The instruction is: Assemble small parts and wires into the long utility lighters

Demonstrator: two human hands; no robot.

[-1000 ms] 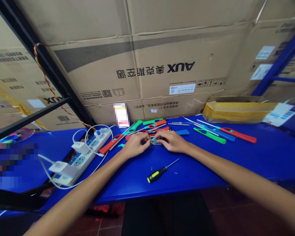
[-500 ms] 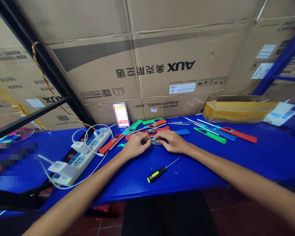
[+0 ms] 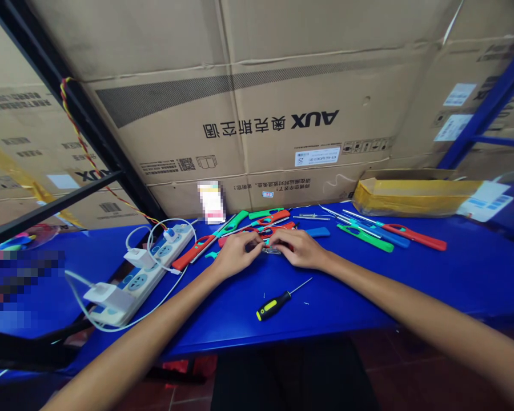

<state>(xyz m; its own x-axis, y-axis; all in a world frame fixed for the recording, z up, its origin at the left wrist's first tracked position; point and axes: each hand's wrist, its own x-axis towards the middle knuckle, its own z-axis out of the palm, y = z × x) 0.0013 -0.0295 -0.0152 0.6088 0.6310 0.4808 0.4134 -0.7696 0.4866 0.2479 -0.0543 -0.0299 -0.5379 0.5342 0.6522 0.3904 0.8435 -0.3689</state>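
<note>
My left hand (image 3: 239,252) and my right hand (image 3: 303,249) face each other over the blue table, fingers curled in a pinch. Between the fingertips is a small clear part (image 3: 272,250), with a bit of teal showing above it; both hands grip it, and much of it is hidden. Just behind them lie red and green stick lighter pieces (image 3: 278,217), partly covered by my hands. A blue handle piece (image 3: 317,232) sits beyond my right hand. Nearer me rests a black and yellow screwdriver (image 3: 274,305), with tiny screws (image 3: 306,303) beside it.
On the left stands a white power strip (image 3: 148,274) with plugged-in chargers and looping cables. More stick lighters (image 3: 415,236) lie to the right, before a yellow-taped carton (image 3: 415,197). A large cardboard box (image 3: 261,85) walls off the back. Dark shelf posts (image 3: 85,120) rise at left.
Both hands stay in nearly the same place, with only slight finger movement at the clear part. The view has shifted slightly; the screwdriver and lighters lie as before.
</note>
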